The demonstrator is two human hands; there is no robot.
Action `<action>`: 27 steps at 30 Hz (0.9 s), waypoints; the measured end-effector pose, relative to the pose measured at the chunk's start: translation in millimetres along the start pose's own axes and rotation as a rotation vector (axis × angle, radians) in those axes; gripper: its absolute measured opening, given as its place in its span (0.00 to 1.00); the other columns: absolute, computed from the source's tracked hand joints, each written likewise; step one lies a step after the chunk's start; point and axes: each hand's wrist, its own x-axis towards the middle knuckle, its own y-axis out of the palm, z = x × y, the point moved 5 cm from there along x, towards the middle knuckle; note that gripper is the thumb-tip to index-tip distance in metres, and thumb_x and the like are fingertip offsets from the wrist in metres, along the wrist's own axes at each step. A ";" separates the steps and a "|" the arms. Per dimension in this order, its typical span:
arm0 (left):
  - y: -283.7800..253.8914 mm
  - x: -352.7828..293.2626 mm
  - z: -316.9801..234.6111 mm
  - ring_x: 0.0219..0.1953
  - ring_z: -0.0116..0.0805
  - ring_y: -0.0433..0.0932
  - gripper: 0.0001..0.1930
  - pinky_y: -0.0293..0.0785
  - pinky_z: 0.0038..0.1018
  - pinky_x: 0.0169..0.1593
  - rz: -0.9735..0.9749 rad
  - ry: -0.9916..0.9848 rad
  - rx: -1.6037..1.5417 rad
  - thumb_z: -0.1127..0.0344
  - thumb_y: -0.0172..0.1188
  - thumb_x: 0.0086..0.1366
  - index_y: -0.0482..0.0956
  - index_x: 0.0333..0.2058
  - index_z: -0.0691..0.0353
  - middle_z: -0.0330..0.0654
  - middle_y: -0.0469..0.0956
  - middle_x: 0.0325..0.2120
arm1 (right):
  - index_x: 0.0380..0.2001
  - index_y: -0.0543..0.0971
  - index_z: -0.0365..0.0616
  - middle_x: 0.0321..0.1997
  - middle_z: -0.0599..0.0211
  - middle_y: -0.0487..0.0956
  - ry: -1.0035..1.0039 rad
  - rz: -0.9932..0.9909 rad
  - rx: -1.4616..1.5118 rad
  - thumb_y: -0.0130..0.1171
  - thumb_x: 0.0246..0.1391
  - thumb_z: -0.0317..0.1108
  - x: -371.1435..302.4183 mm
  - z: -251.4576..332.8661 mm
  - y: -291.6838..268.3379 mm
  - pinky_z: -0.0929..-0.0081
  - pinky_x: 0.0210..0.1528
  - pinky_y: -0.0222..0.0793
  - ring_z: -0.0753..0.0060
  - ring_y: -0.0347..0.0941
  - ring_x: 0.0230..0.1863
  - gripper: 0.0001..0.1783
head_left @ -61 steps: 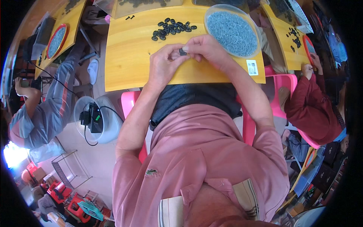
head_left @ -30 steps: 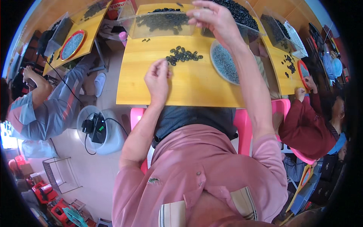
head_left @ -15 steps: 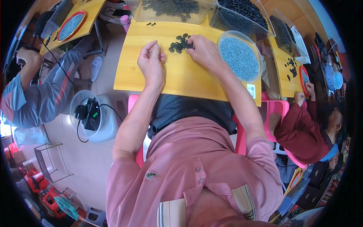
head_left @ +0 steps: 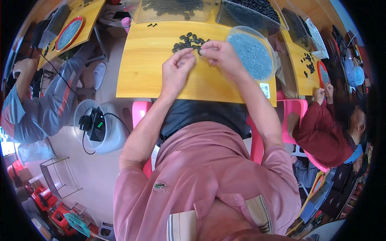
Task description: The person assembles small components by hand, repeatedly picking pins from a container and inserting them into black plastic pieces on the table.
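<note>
My left hand (head_left: 177, 71) and my right hand (head_left: 225, 58) meet over the yellow table (head_left: 144, 68), fingertips almost touching. Between the right thumb and fingers is a small round black piece (head_left: 200, 52). The left thumb and fingers are pinched together close beside it; what they hold is too small to make out. Just beyond both hands lies a loose pile of black oval pieces (head_left: 188, 39). To the right of my right hand, a round clear tray (head_left: 275, 64) is full of small silvery pieces that look like screws (head_left: 250, 54).
Clear bins of black parts (head_left: 173, 15) (head_left: 245, 18) line the table's far side. Two small black parts (head_left: 152, 25) lie at the far left. Co-workers sit at tables left (head_left: 44, 88) and right (head_left: 321, 136). A tub with a black device and cables (head_left: 94, 124) stands left of me.
My right hand has drawn back from the pile with a black piece. My left hand has moved right to meet it. The whole view has shifted slightly.
</note>
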 end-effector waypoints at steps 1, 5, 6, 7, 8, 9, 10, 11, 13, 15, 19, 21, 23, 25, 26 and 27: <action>2.2 -2.2 1.7 0.35 0.23 0.78 0.15 0.77 0.21 0.43 0.005 -0.004 0.001 0.76 0.61 0.64 0.78 0.49 0.70 0.38 0.80 0.34 | 0.33 0.81 0.41 0.23 0.78 0.75 0.021 -0.002 0.113 0.67 0.52 0.36 -3.5 -1.7 -1.5 0.86 0.26 0.60 0.88 0.67 0.24 0.10; 9.4 -7.7 9.1 0.34 0.24 0.79 0.14 0.77 0.21 0.42 0.070 -0.035 0.001 0.76 0.62 0.64 0.78 0.48 0.70 0.39 0.81 0.34 | 0.35 0.81 0.40 0.24 0.76 0.76 0.061 0.071 0.177 0.65 0.53 0.33 -14.8 -7.8 3.2 0.85 0.27 0.61 0.86 0.68 0.24 0.09; 9.3 -7.8 10.5 0.33 0.24 0.79 0.14 0.77 0.21 0.41 0.069 -0.034 -0.005 0.75 0.62 0.64 0.78 0.48 0.70 0.40 0.81 0.34 | 0.34 0.81 0.41 0.23 0.77 0.76 0.034 0.066 0.144 0.65 0.54 0.34 -17.7 -4.6 5.0 0.85 0.25 0.60 0.86 0.67 0.23 0.09; 9.6 -7.8 9.7 0.33 0.24 0.79 0.14 0.77 0.21 0.41 0.073 -0.039 0.000 0.75 0.62 0.64 0.78 0.48 0.70 0.40 0.81 0.34 | 0.34 0.81 0.41 0.22 0.77 0.75 0.008 0.061 0.112 0.65 0.54 0.34 -19.8 -3.0 5.6 0.84 0.24 0.59 0.86 0.66 0.22 0.09; 9.5 -7.3 8.1 0.32 0.25 0.79 0.13 0.77 0.21 0.39 0.085 -0.033 0.005 0.75 0.62 0.64 0.78 0.47 0.71 0.41 0.82 0.33 | 0.34 0.81 0.41 0.22 0.77 0.75 0.009 0.056 0.118 0.65 0.54 0.34 -20.4 -4.8 4.8 0.84 0.24 0.59 0.86 0.66 0.22 0.09; 9.9 -7.0 6.7 0.32 0.25 0.79 0.13 0.77 0.21 0.38 0.097 -0.027 0.011 0.75 0.62 0.64 0.78 0.47 0.71 0.42 0.82 0.32 | 0.34 0.81 0.41 0.23 0.76 0.76 0.018 0.054 0.142 0.63 0.55 0.34 -20.5 -7.0 3.8 0.84 0.24 0.60 0.86 0.67 0.22 0.08; 11.2 -7.1 4.8 0.32 0.25 0.79 0.13 0.77 0.21 0.38 0.102 -0.033 0.016 0.75 0.62 0.64 0.78 0.47 0.71 0.42 0.82 0.32 | 0.34 0.81 0.40 0.23 0.75 0.76 0.027 0.051 0.167 0.62 0.56 0.35 -20.7 -9.2 2.6 0.85 0.24 0.60 0.86 0.67 0.22 0.08; 12.3 -7.3 2.1 0.31 0.25 0.79 0.11 0.76 0.20 0.37 0.096 -0.034 -0.030 0.75 0.61 0.64 0.78 0.45 0.71 0.43 0.82 0.31 | 0.34 0.81 0.40 0.23 0.75 0.76 0.029 0.046 0.174 0.62 0.56 0.35 -21.1 -10.2 1.1 0.85 0.24 0.60 0.86 0.67 0.22 0.08; 12.7 -7.5 2.7 0.30 0.24 0.78 0.10 0.75 0.19 0.36 0.094 -0.041 -0.073 0.75 0.60 0.65 0.79 0.44 0.72 0.43 0.82 0.29 | 0.34 0.81 0.39 0.24 0.74 0.77 0.032 0.096 0.157 0.60 0.58 0.35 -22.9 -10.1 1.1 0.85 0.24 0.61 0.86 0.68 0.23 0.09; 11.6 -7.1 4.4 0.30 0.27 0.80 0.10 0.76 0.21 0.35 0.110 -0.024 -0.067 0.74 0.60 0.66 0.79 0.45 0.71 0.45 0.83 0.31 | 0.34 0.81 0.39 0.25 0.73 0.78 0.037 0.076 0.160 0.59 0.58 0.36 -25.8 -11.0 1.1 0.84 0.24 0.62 0.85 0.68 0.23 0.10; 11.7 -7.6 6.2 0.30 0.28 0.81 0.10 0.76 0.21 0.34 0.112 -0.046 -0.047 0.75 0.59 0.66 0.78 0.44 0.71 0.46 0.82 0.30 | 0.36 0.80 0.39 0.27 0.71 0.80 0.019 0.068 0.211 0.60 0.58 0.35 -26.1 -13.4 -0.4 0.84 0.23 0.62 0.85 0.69 0.22 0.10; 11.2 -8.7 5.2 0.32 0.28 0.81 0.10 0.77 0.21 0.35 0.100 -0.042 0.027 0.75 0.59 0.66 0.78 0.44 0.72 0.46 0.83 0.32 | 0.36 0.80 0.39 0.27 0.71 0.80 0.024 0.064 0.224 0.60 0.57 0.35 -27.3 -9.0 -1.1 0.84 0.23 0.63 0.85 0.70 0.22 0.09; 13.1 -12.1 4.8 0.34 0.28 0.82 0.10 0.77 0.21 0.37 0.094 -0.031 0.095 0.76 0.59 0.66 0.78 0.45 0.72 0.47 0.83 0.33 | 0.36 0.80 0.40 0.27 0.70 0.81 0.029 0.065 0.238 0.61 0.57 0.34 -28.0 -8.8 -1.4 0.84 0.24 0.63 0.85 0.70 0.22 0.09; 13.9 -13.6 3.5 0.35 0.28 0.82 0.11 0.78 0.21 0.39 0.088 -0.018 0.160 0.76 0.60 0.65 0.78 0.45 0.73 0.47 0.83 0.35 | 0.35 0.80 0.40 0.26 0.71 0.80 0.001 0.084 0.214 0.62 0.55 0.34 -28.0 -10.1 -0.4 0.84 0.24 0.63 0.84 0.71 0.23 0.08; 14.0 -13.8 2.3 0.37 0.28 0.82 0.11 0.79 0.21 0.41 0.084 -0.013 0.175 0.76 0.60 0.65 0.78 0.46 0.73 0.48 0.83 0.36 | 0.35 0.80 0.40 0.26 0.71 0.80 0.001 0.083 0.214 0.62 0.55 0.34 -27.8 -11.8 -0.6 0.84 0.24 0.63 0.84 0.71 0.23 0.08; 14.1 -13.9 1.1 0.38 0.28 0.82 0.12 0.79 0.22 0.43 0.081 -0.008 0.189 0.77 0.60 0.65 0.78 0.46 0.73 0.48 0.83 0.38 | 0.35 0.80 0.41 0.26 0.71 0.80 -0.016 0.082 0.192 0.63 0.54 0.33 -27.4 -12.9 -1.2 0.84 0.24 0.64 0.84 0.71 0.23 0.08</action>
